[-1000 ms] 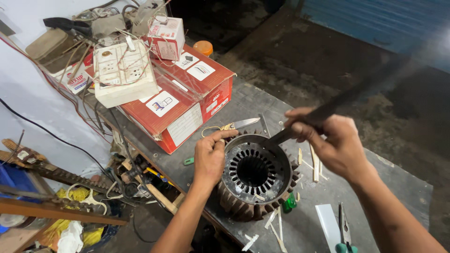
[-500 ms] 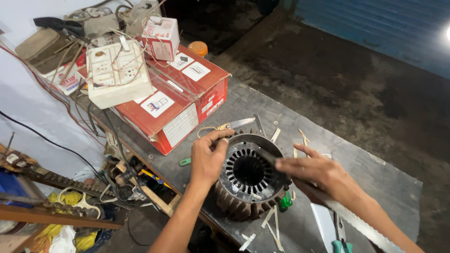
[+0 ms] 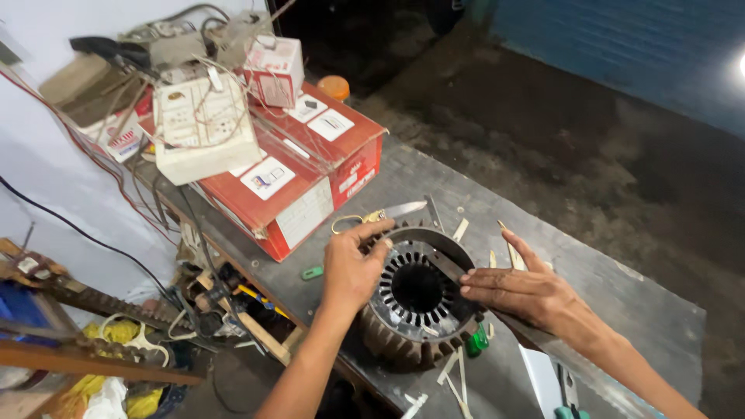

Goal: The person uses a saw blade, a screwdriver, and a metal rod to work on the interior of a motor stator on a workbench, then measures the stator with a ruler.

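A dim workshop corner, lit hard from the upper right.

A grey metal desk (image 3: 621,295) runs diagonally over a rough, dark floor (image 3: 543,140); a white wall (image 3: 46,178) closes the left side, a blue corrugated shutter (image 3: 636,46) stands at the back, and a bright light (image 3: 741,66) glares at the right edge.

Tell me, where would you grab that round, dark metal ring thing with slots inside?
Probably by the outer rim of the round slotted metal motor core, one hand on each side from above. It lies flat with its open bore facing up; the left hand already cups its left edge, the right hand rests on its right.
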